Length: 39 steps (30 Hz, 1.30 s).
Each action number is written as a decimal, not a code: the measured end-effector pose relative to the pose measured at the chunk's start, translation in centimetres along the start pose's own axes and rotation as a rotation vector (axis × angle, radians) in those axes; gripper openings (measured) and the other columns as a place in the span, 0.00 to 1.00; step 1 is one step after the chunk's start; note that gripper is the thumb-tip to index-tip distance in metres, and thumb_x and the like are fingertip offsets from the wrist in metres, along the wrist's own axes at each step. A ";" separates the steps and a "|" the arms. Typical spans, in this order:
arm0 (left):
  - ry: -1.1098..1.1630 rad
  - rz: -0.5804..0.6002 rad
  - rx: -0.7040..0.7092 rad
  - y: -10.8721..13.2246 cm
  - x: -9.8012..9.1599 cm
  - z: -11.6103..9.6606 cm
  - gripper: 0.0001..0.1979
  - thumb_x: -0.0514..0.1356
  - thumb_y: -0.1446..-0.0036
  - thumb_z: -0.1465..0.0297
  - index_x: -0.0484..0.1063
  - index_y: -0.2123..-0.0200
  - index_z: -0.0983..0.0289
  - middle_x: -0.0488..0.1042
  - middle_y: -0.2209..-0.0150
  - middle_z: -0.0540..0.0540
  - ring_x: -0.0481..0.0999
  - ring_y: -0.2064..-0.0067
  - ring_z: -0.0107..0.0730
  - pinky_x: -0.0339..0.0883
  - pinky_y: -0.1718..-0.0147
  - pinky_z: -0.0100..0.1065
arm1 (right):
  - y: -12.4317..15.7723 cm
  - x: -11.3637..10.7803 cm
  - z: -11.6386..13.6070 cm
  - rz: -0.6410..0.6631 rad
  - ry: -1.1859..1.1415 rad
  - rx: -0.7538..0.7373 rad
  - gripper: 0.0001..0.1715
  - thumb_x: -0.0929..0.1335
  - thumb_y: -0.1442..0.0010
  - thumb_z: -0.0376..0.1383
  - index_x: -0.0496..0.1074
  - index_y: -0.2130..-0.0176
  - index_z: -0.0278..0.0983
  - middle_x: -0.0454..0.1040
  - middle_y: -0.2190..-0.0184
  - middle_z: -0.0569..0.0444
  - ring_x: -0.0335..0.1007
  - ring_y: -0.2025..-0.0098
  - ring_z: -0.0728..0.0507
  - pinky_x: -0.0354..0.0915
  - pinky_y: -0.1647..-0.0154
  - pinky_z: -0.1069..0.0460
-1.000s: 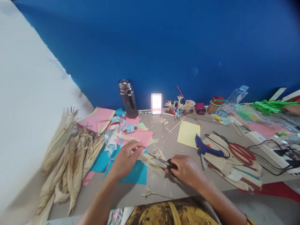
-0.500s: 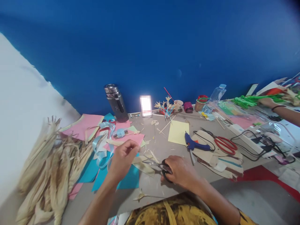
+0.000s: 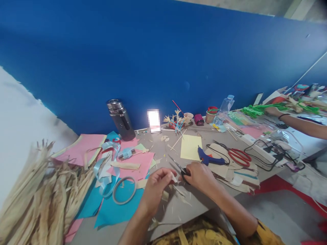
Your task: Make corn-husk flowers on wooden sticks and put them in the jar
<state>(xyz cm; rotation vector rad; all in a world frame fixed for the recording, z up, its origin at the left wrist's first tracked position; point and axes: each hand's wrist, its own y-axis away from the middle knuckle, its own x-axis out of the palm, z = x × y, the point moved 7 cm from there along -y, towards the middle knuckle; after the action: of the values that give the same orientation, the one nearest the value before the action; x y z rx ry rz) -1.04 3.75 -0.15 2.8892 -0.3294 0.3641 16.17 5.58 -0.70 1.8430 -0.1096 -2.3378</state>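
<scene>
My right hand (image 3: 200, 177) grips black-handled scissors (image 3: 178, 167) whose blades point up and left over the grey table (image 3: 176, 207). My left hand (image 3: 158, 185) pinches a small pale strip of dried husk (image 3: 174, 177) right beside the scissor blades. Both hands hover just above the table's front middle. Thin husk scraps (image 3: 182, 197) lie below them. A grey tape ring (image 3: 124, 190) rests on blue paper (image 3: 120, 209) to the left of my left hand.
A heap of dried corn husks (image 3: 41, 197) fills the left. Pink paper (image 3: 139, 163), ribbon, a dark flask (image 3: 120, 119), yellow paper (image 3: 190, 147), a blue glue gun (image 3: 209, 158) and red scissors (image 3: 238, 157) lie around. Another person's arm (image 3: 298, 124) reaches in at the right.
My left hand has moved right from the blue paper to meet the scissors, uncovering the tape ring. The scissors lifted and tilted up. The view swung to the right.
</scene>
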 end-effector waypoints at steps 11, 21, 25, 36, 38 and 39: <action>0.003 0.143 -0.016 -3.3 3.4 3.0 0.18 0.70 0.49 0.59 0.80 0.58 0.63 0.79 0.58 0.62 0.76 0.54 0.41 0.68 0.55 0.36 | -1.0 1.1 -0.5 0.028 -0.004 0.010 0.12 0.69 0.42 0.37 0.79 0.62 0.33 0.80 0.62 0.41 0.76 0.59 0.38 0.56 0.67 0.51; 0.165 -0.116 -0.069 -4.0 1.0 3.6 0.18 0.70 0.53 0.56 0.75 0.71 0.66 0.77 0.69 0.56 0.77 0.67 0.34 0.67 0.69 0.31 | 0.2 -1.2 -1.8 -0.160 -0.453 -0.064 0.11 0.65 0.38 0.36 0.76 0.67 0.35 0.77 0.71 0.52 0.69 0.69 0.46 0.55 0.68 0.53; 0.212 -0.176 -0.048 -3.2 0.9 2.1 0.14 0.70 0.54 0.61 0.72 0.74 0.65 0.74 0.74 0.52 0.74 0.70 0.29 0.65 0.71 0.29 | 1.3 -1.8 0.0 -0.091 -0.850 -0.155 0.13 0.68 0.40 0.42 0.76 0.62 0.35 0.74 0.74 0.56 0.62 0.75 0.49 0.57 0.73 0.55; 0.394 -0.019 -0.199 -0.7 2.4 0.8 0.10 0.71 0.54 0.69 0.73 0.72 0.66 0.75 0.74 0.54 0.74 0.69 0.30 0.67 0.69 0.29 | 1.6 -1.1 2.2 -0.034 -1.301 -0.147 0.15 0.70 0.43 0.43 0.71 0.74 0.35 0.71 0.79 0.57 0.58 0.80 0.52 0.54 0.78 0.56; 0.437 0.022 -0.251 -0.1 2.4 0.7 0.09 0.70 0.53 0.70 0.73 0.71 0.66 0.75 0.74 0.55 0.74 0.70 0.30 0.68 0.70 0.30 | 1.8 -1.1 2.2 -0.005 -1.319 -0.152 0.15 0.71 0.44 0.43 0.71 0.74 0.35 0.71 0.79 0.57 0.57 0.81 0.53 0.54 0.79 0.56; 0.465 0.035 -0.266 0.2 2.3 0.5 0.09 0.70 0.53 0.70 0.74 0.71 0.66 0.74 0.74 0.54 0.74 0.70 0.30 0.68 0.70 0.30 | 1.9 -1.1 2.1 0.002 -1.315 -0.152 0.15 0.71 0.44 0.43 0.71 0.74 0.34 0.71 0.79 0.57 0.57 0.81 0.53 0.54 0.79 0.56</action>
<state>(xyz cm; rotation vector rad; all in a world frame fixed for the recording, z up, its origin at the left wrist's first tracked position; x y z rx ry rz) 1.23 2.99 0.02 2.4484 -0.3168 0.9005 14.49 3.82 1.17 0.0087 -0.0716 -2.9687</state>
